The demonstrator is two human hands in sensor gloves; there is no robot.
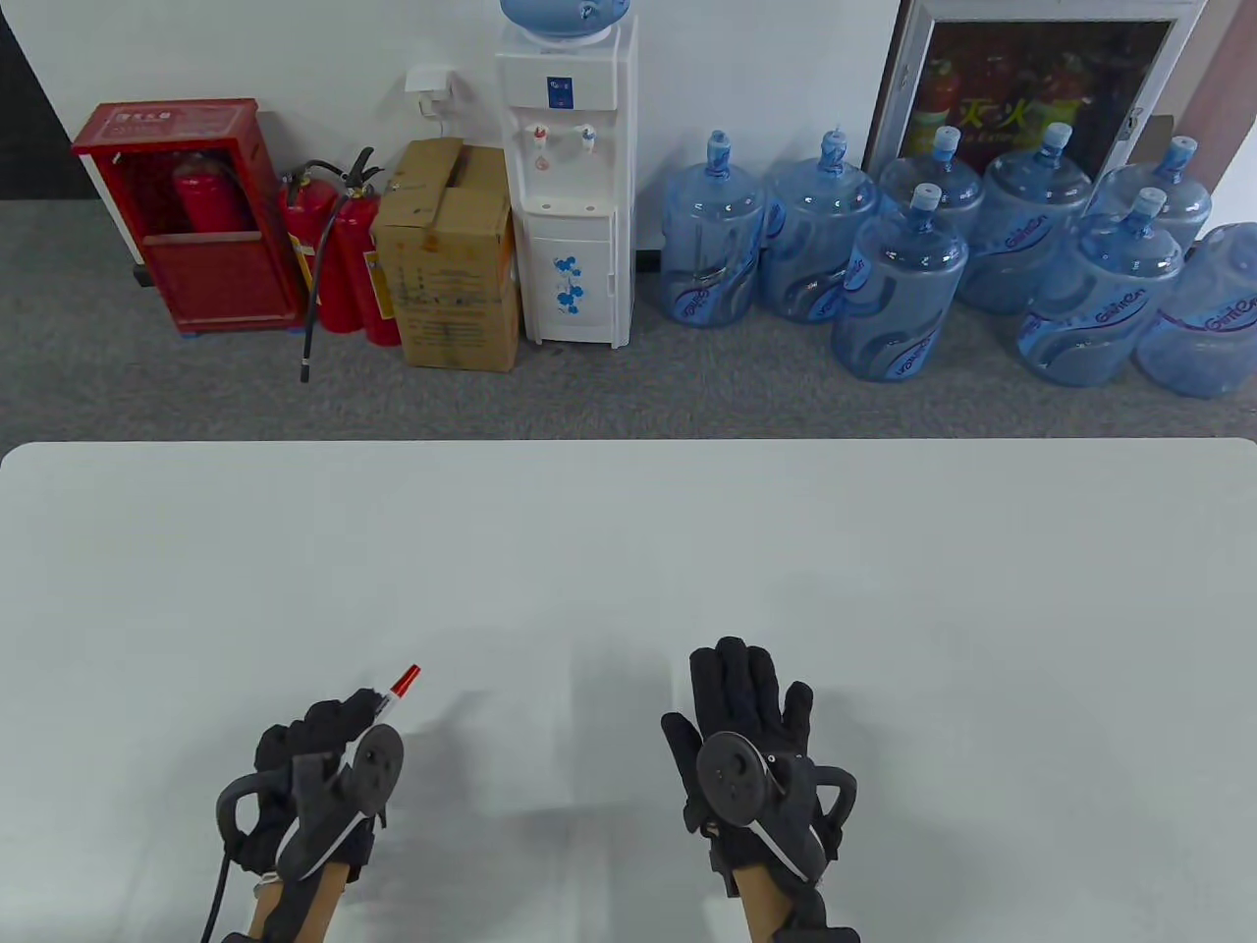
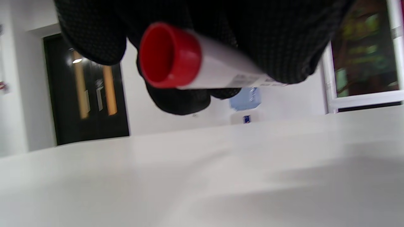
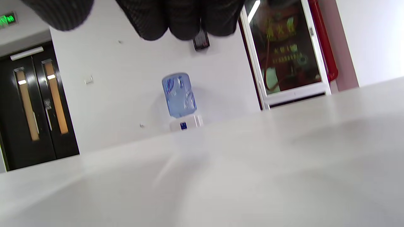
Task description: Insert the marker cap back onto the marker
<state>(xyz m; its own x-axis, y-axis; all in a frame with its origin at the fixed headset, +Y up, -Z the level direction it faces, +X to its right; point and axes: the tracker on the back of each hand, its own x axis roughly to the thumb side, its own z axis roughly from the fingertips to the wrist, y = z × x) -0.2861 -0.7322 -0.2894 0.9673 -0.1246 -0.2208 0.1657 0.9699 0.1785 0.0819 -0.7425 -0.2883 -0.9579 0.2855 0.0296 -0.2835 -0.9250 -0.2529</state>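
My left hand (image 1: 334, 732) grips a white marker (image 1: 391, 693) at the table's front left. The marker points up and to the right, and a red cap (image 1: 406, 677) sits on its far end. In the left wrist view the marker's white barrel (image 2: 227, 72) runs under my gloved fingers (image 2: 91, 34), and its hollow red rear end (image 2: 169, 56) faces the camera. My right hand (image 1: 746, 688) is open and holds nothing, its fingers stretched forward over the table (image 1: 628, 550). In the right wrist view its fingertips (image 3: 183, 22) hang at the top edge.
The white table spreads ahead of both hands. Behind it on the floor stand a water dispenser (image 1: 570, 187), several blue water jugs (image 1: 903, 285), a cardboard box (image 1: 450, 255) and red fire extinguishers (image 1: 339, 255).
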